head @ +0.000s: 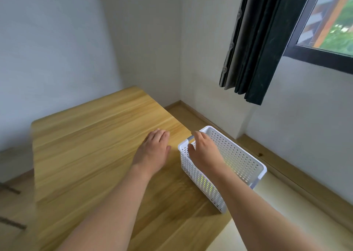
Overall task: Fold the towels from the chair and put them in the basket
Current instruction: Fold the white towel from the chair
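Basket (242, 159) rim under right hand (204, 151), fingers curled.

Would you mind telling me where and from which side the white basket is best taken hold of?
Probably by the grey-edged handle rim at the far short end of the white basket, from above. Its walls are perforated and smooth, while the top is open, so fingers can hook over the rim. The right hand already rests there; the left hand lies flat on the wooden table.

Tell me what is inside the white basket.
Yellow-green shows through the holes of the basket, low inside; what it is cannot be told. The right hand is at its near rim and covers part of the inside.
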Demonstrator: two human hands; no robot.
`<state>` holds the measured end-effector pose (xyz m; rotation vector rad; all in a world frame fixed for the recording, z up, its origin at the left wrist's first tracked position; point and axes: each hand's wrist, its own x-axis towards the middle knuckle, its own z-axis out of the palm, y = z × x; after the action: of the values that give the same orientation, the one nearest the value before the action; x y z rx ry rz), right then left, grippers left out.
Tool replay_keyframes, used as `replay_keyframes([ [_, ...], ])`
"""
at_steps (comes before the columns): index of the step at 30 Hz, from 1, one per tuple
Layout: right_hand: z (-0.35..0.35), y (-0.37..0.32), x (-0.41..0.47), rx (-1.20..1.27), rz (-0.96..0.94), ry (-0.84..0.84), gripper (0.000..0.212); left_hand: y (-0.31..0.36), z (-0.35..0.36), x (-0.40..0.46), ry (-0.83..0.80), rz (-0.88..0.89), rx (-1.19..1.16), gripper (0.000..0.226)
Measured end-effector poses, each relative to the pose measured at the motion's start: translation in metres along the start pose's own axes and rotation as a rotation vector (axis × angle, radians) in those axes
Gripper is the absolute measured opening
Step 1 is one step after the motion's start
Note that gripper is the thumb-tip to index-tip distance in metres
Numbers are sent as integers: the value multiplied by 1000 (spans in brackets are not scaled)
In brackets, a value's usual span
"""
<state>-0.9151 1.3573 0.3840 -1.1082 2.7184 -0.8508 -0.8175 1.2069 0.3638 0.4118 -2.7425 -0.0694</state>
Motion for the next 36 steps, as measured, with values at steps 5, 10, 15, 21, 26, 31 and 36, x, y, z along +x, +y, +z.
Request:
replay_keyframes([
  [5,19,-103,-50,-48,-8,63,47,-60,-67,-67,74,20,-36,47],
  [10,45,-209,-102,-66,-15,74,52,-141,-134,-137,83,7,-61,47],
  [15,56,-271,-128,-57,-10,112,52,-193,-183,-181,107,34,-19,44],
  [21,100,-354,-155,-22,-47,74,53,-267,-221,-248,58,8,15,48],
  [26,149,-453,-176,26,-32,98,53,-350,-264,-306,59,-68,-39,51],
  [31,205,-567,-200,47,1,84,52,-434,-309,-360,78,-68,-111,52],
  [36,238,-644,-214,33,8,79,52,-501,-353,-400,81,-49,-122,51],
])
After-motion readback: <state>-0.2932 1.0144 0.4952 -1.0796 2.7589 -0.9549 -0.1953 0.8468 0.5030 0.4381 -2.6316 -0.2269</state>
